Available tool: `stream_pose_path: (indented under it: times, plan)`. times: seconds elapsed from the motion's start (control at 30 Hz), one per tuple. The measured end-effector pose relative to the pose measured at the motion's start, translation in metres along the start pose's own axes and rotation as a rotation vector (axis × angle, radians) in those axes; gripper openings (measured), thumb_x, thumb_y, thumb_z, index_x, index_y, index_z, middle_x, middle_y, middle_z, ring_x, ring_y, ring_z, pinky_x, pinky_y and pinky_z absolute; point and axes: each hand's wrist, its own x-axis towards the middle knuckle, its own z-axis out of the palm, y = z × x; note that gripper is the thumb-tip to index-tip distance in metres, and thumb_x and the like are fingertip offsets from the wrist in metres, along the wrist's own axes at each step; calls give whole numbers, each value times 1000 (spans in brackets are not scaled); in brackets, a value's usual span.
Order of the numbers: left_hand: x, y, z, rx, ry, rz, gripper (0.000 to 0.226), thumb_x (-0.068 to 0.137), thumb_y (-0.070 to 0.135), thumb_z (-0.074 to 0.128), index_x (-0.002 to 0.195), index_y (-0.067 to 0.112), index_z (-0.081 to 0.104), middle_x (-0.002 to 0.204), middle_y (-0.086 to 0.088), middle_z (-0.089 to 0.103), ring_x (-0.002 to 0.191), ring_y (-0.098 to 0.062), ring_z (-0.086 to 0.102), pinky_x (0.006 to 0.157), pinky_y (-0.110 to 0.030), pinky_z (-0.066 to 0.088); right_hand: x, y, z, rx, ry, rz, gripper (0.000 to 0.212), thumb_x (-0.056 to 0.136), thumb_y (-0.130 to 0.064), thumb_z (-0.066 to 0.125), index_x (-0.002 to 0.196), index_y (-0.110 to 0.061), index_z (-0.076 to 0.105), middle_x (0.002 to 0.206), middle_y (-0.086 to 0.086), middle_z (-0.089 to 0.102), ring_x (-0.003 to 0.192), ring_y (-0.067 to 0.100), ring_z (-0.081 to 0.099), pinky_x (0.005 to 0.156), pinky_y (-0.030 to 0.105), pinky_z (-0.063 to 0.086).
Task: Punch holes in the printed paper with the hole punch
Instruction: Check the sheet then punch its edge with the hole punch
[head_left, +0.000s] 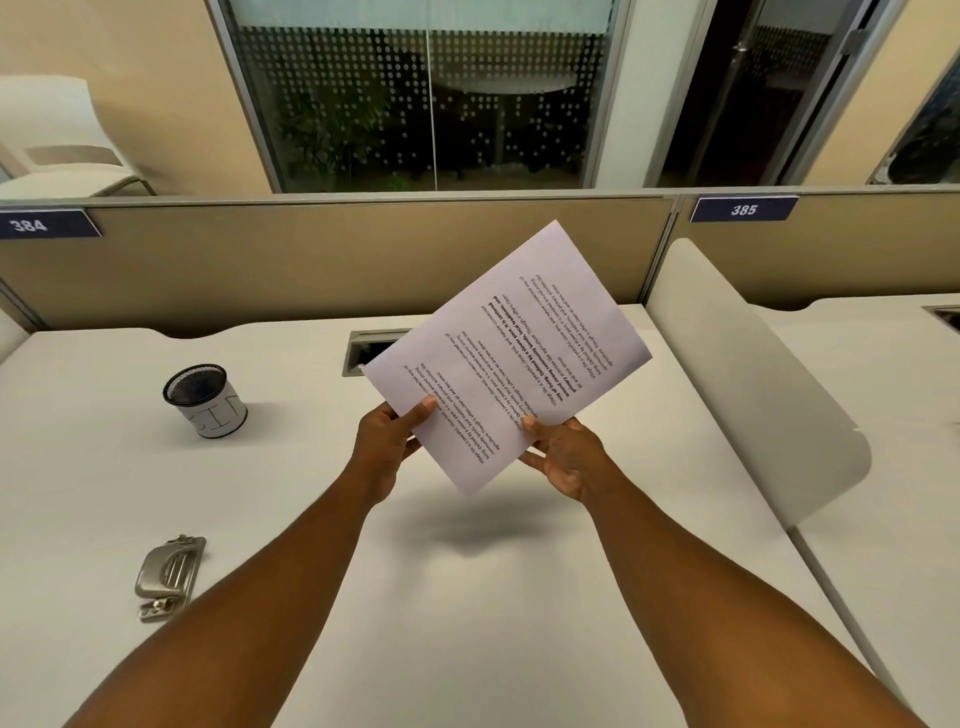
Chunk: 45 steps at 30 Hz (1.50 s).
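Note:
The printed paper (511, 353), a white sheet with lines of dark text, hangs tilted in the air above the middle of the white desk (467, 597). My left hand (389, 441) grips its near-left edge with the thumb on top. My right hand (563, 454) pinches the near-right edge. The metal hole punch (169, 571) lies on the desk at the near left, well apart from both hands, just left of my left forearm.
A black mesh pen cup (204, 399) stands at the left of the desk. A cable slot (371, 353) sits behind the paper. A beige partition (311, 260) closes the back, and a white divider panel (753, 374) borders the right side.

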Motion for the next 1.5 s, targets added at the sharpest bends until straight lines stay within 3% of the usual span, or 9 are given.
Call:
stream_pose_path:
  times: [0.1, 0.3, 0.53, 0.73, 0.87, 1.0, 1.2, 1.4, 1.5]
  plan:
    - [1, 1, 3, -8, 5, 9, 22, 89, 18, 71, 111, 17, 67, 108, -2, 75, 97, -20, 72, 79, -34, 59, 0, 0, 2, -7, -16, 5, 40, 85, 6, 64, 116, -19, 62, 107, 5, 73, 94, 27, 69, 71, 44, 59]
    - [3, 6, -1, 42, 16, 30, 23, 93, 16, 66, 115, 17, 64, 110, -3, 74, 99, -20, 71, 73, -31, 60, 0, 0, -7, -71, 27, -8, 48, 81, 5, 69, 124, -16, 59, 117, 11, 70, 107, 30, 67, 84, 46, 58]
    - [7, 14, -15, 110, 51, 31, 18, 94, 16, 64, 111, 23, 63, 101, 3, 75, 90, -16, 73, 68, -33, 62, -4, -2, -19, -95, 161, -43, 32, 82, 3, 69, 108, -16, 65, 104, 5, 73, 87, 16, 71, 75, 31, 59]
    - [8, 22, -24, 167, 64, 45, 18, 95, 16, 63, 111, 25, 62, 105, 1, 73, 95, -21, 70, 66, -33, 59, -6, -2, -24, -84, 253, -99, 41, 83, 4, 67, 121, -11, 60, 115, 7, 69, 100, 22, 67, 84, 34, 55]
    - [8, 24, -29, 200, 63, 52, 18, 95, 15, 62, 109, 26, 62, 105, 2, 73, 96, -22, 69, 66, -31, 58, -9, -1, -30, -103, 332, -120, 41, 82, 4, 69, 119, -12, 60, 116, 8, 68, 107, 26, 65, 88, 36, 55]
    - [9, 24, -35, 265, 70, 71, 19, 96, 15, 61, 113, 23, 61, 110, -2, 71, 99, -25, 67, 75, -38, 58, -13, 2, -37, -158, 407, -130, 27, 80, 1, 72, 100, -13, 61, 113, 10, 67, 103, 27, 64, 88, 37, 55]
    - [7, 21, -39, 350, 64, 81, 22, 96, 17, 61, 118, 14, 62, 119, -11, 68, 106, -34, 65, 94, -52, 54, -16, 5, -38, -415, 444, -131, 28, 79, -4, 74, 104, -10, 63, 106, 7, 69, 95, 27, 64, 81, 32, 54]
    - [2, 14, -40, 394, 65, 101, 23, 94, 17, 64, 117, 14, 64, 118, -12, 69, 105, -35, 66, 95, -54, 53, -16, 7, -35, -660, 447, -129, 26, 80, -6, 72, 102, -16, 64, 110, 6, 69, 96, 26, 63, 85, 33, 53]
    - [0, 11, -41, 390, 62, 101, 23, 93, 18, 66, 116, 14, 66, 116, -11, 71, 103, -34, 67, 95, -51, 54, -18, 8, -35, -748, 445, -125, 33, 80, -7, 72, 111, -16, 64, 115, 6, 68, 98, 27, 62, 91, 36, 54]
